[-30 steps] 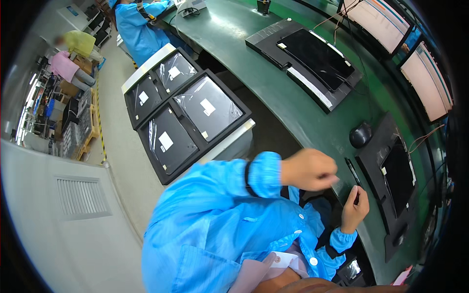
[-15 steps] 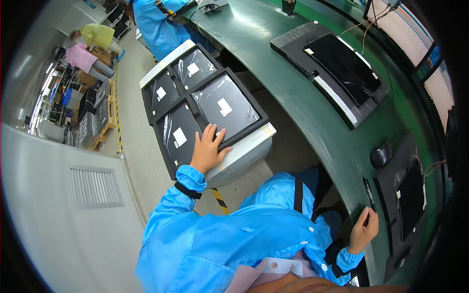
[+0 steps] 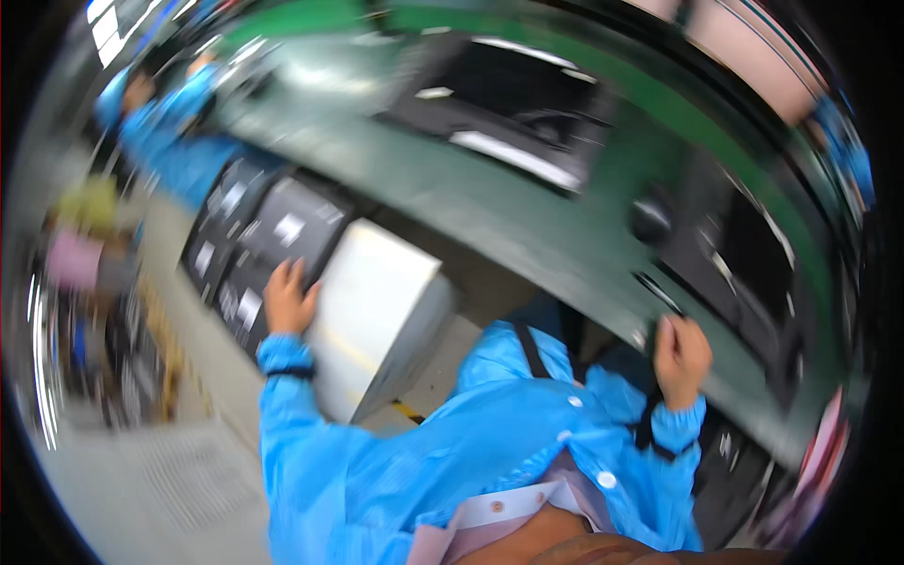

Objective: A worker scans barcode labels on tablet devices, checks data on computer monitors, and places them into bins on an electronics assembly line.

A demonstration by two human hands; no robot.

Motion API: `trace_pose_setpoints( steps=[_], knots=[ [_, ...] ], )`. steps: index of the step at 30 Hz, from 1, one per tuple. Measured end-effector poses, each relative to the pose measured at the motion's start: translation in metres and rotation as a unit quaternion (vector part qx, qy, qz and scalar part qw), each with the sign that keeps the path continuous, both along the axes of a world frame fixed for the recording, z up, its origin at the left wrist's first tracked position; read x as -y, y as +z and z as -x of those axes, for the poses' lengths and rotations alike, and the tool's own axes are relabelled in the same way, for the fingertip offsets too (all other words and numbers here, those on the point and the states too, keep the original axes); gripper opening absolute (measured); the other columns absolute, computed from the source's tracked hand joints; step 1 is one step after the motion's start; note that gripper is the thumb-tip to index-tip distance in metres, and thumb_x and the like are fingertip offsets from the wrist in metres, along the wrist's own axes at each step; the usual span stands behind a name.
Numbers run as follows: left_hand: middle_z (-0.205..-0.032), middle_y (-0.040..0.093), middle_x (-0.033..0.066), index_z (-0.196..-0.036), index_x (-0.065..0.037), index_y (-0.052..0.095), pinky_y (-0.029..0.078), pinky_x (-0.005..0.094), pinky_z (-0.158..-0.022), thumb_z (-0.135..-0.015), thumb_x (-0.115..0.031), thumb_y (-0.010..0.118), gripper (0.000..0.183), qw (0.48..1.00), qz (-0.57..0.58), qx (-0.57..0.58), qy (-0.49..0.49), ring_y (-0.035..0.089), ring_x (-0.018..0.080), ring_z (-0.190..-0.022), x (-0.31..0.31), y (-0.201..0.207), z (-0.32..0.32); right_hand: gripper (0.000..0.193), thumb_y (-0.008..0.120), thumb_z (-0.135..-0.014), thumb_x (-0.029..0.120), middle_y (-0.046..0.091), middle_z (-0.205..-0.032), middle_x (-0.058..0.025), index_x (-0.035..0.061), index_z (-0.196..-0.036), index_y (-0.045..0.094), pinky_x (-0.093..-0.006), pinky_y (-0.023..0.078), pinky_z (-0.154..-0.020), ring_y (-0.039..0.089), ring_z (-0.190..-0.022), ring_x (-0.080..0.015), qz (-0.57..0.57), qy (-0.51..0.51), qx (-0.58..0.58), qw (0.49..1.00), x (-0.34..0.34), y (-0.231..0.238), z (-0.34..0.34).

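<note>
My left hand [image 3: 290, 299], fingers spread, rests on the near part of a black tray [image 3: 331, 247] divided into compartments. Several dark flat panels [image 3: 287, 229] in clear film, each with a white label, lie in it. The tray covers only the far-left side of a white box-like stand [image 3: 377, 282], whose pale top shows beside my hand. At the green bench's near edge, my right hand [image 3: 682, 353] is closed, its fingertips around the end of a black pen [image 3: 656, 291] that points away from me. Motion blurs the view.
On the green bench [image 3: 367, 155] lie a black frame with a dark screen [image 3: 518, 89], a dark mouse [image 3: 651, 215] and a second black frame [image 3: 697, 250]. A co-worker in blue [image 3: 169, 141] is at the bench's far left. Two more people stand farther off at left.
My view has swung, rotating the scene. The black tray has shifted away across the white stand with my left hand on it, baring much of the top. My right hand remains at the pen.
</note>
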State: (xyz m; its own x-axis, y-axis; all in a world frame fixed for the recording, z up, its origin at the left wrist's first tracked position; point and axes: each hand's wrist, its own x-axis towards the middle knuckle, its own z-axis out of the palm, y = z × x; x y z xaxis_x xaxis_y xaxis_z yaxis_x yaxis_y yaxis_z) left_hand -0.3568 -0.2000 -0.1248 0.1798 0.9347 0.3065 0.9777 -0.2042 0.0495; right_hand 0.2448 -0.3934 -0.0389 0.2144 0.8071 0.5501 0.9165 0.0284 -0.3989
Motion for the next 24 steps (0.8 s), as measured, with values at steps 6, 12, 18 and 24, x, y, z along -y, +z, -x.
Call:
trace_pose_setpoints(
  steps=[6, 12, 18, 24],
  knots=[
    [-0.139, 0.052, 0.027, -0.132, 0.005, 0.058, 0.04, 0.0492, -0.109, -0.094, -0.027, 0.067, 0.05, 0.998, -0.004, 0.065, 0.02, 0.05, 0.0427, -0.128, -0.015, -0.029, -0.003, 0.018, 0.074, -0.079, 0.008, 0.064, -0.081, -0.0117, 0.0043, -0.096, 0.068, -0.0394, 0.048, -0.063, 0.061, -0.072, -0.0305, -0.058, -0.062, -0.026, 0.996, 0.047, 0.012, -0.029],
    [-0.101, 0.068, 0.0137, -0.124, 0.005, 0.06, 0.051, 0.0338, -0.089, -0.103, -0.018, 0.055, 0.032, 0.835, 0.218, 0.492, -0.118, 0.064, 0.0203, -0.092, 0.033, 0.04, -0.222, 0.033, 0.07, -0.083, 0.023, 0.069, -0.104, -0.0176, 0.0009, -0.107, 0.067, -0.0474, 0.05, -0.082, 0.065, -0.096, -0.0367, 0.011, -0.625, 0.166, 0.763, 0.279, 0.027, -0.1],
    [-0.097, 0.068, 0.0131, -0.119, 0.004, 0.06, 0.051, 0.0333, -0.081, -0.101, -0.013, 0.055, 0.025, 0.578, 0.534, 0.549, -0.281, 0.064, 0.0201, -0.086, 0.078, 0.088, -0.33, 0.072, 0.064, -0.089, 0.051, 0.06, -0.13, -0.0239, -0.0026, -0.136, 0.05, -0.048, 0.045, -0.104, 0.058, -0.119, -0.0426, 0.272, -0.86, -0.12, 0.416, 0.532, -0.044, -0.033],
    [-0.097, 0.069, 0.0125, -0.117, 0.003, 0.064, 0.051, 0.0327, -0.085, -0.093, -0.007, 0.063, 0.026, 0.636, 0.496, 0.318, -0.498, 0.067, 0.0217, -0.091, 0.084, 0.117, -0.382, 0.071, 0.053, -0.096, 0.052, 0.056, -0.135, -0.0297, -0.0085, -0.133, 0.054, -0.0471, 0.039, -0.109, 0.05, -0.13, -0.0445, 0.137, -0.828, -0.268, 0.473, 0.583, -0.098, -0.011]
  ],
)
